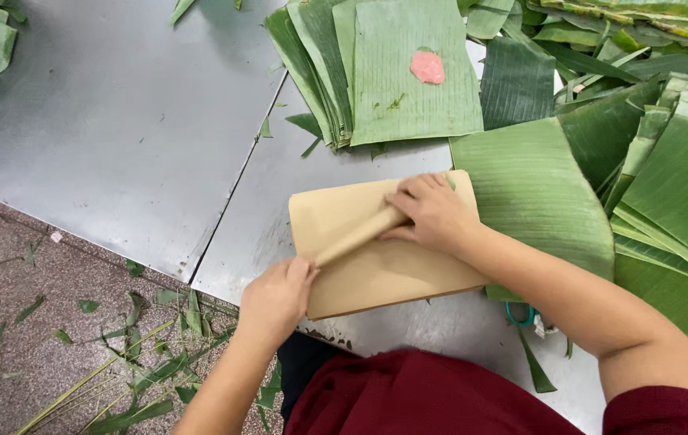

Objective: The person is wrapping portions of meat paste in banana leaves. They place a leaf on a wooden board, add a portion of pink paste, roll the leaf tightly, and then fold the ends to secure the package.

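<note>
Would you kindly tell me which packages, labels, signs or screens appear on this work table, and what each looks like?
None are in view: no package, label, sign or screen.
Nearest to one: a plain tan board under both hands, unmarked.
Pink irregular patch on the top leaf of the cut leaf stack, no visible print.

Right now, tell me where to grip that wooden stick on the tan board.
Grip the wooden stick at its two ends, from above. It lies slanted across the tan board, so the left hand takes the near, lower end and the right hand the far end.
</note>
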